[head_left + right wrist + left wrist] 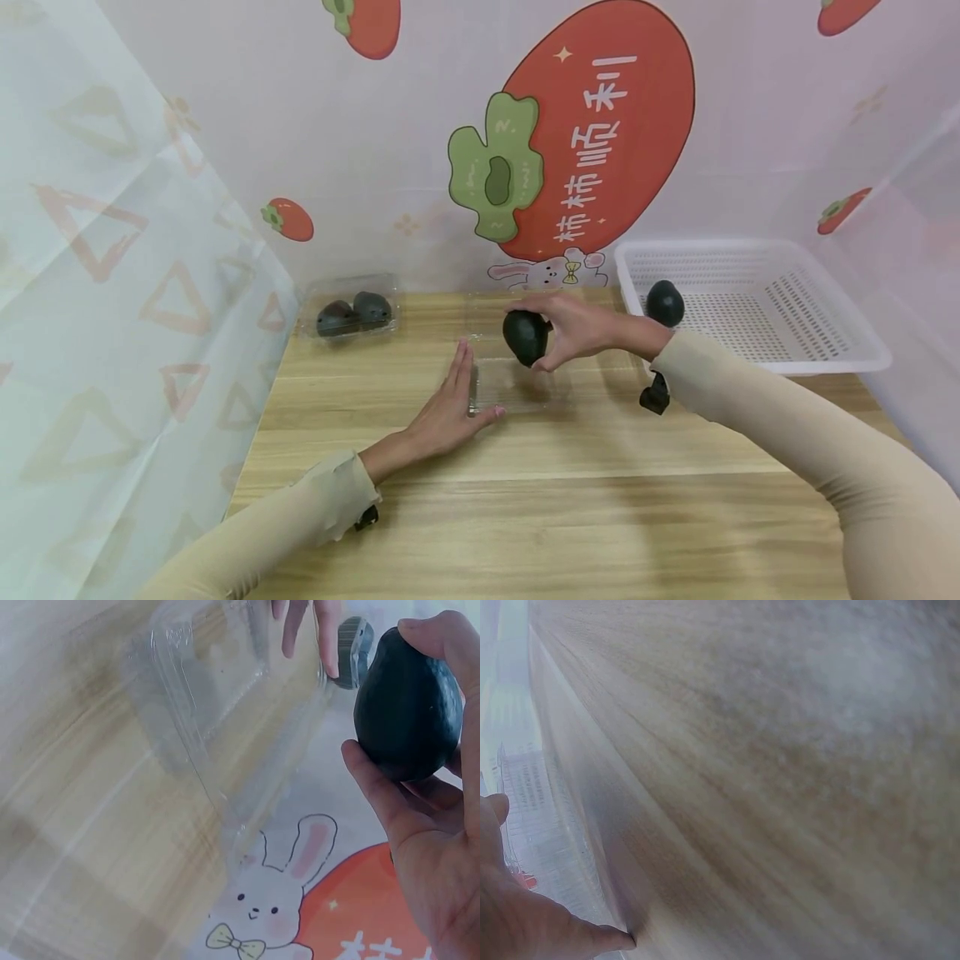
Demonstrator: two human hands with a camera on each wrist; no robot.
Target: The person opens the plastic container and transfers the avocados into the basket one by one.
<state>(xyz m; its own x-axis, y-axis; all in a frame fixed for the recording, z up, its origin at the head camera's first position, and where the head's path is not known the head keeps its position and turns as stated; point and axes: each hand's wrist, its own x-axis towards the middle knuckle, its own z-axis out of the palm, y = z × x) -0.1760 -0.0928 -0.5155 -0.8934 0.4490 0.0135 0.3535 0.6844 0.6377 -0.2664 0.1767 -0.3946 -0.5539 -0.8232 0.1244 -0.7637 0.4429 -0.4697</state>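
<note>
A dark green avocado [525, 337] is held by my right hand [576, 327], thumb and fingers curled round it; the right wrist view shows the avocado [409, 709] gripped at its ends. Below it on the table lies a clear plastic box [517, 396], its lid [487, 315] folded open toward the back wall. My left hand [448, 415] rests at the left side of this box, with straight fingers along its edge and the thumb by the near corner. In the left wrist view, part of the left hand [532, 915] appears beside the clear plastic.
At the back left, another clear box [348, 283] contains two avocados [354, 314]. A white perforated basket [847, 354] stands at the back right with one avocado [665, 303] inside. Printed sheets [360, 167] enclose the wooden table [555, 533] at the back and sides.
</note>
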